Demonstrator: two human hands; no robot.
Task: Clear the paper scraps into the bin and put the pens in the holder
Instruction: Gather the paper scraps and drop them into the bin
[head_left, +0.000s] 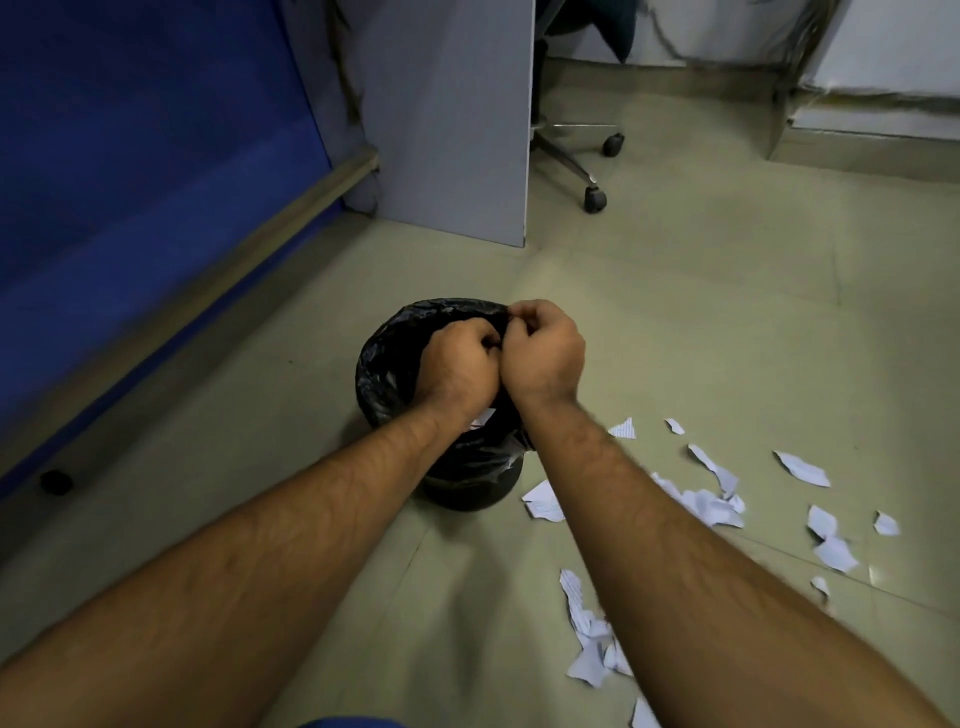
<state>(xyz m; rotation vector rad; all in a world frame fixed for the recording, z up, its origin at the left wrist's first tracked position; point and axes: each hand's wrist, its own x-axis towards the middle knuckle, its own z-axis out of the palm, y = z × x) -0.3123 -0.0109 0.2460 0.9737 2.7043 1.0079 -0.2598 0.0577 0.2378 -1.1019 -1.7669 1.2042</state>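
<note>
A small black bin (395, 374) lined with a black plastic bag stands on the floor at the centre. Both hands are over its opening, knuckles pressed together. My right hand (545, 353) has its fingers curled at the far right rim and seems to pinch the bag's edge. My left hand (457, 364) is curled into a fist over the opening; nothing shows in it. A white scrap (483, 415) lies inside the bin under my left wrist. Several torn paper scraps (717, 509) lie scattered on the floor to the right of the bin. No pens or holder are in view.
A blue partition (130, 182) runs along the left, with a grey desk panel (452, 119) behind the bin. An office chair's wheeled base (592, 192) stands at the back. A small black object (56, 482) lies by the partition's foot.
</note>
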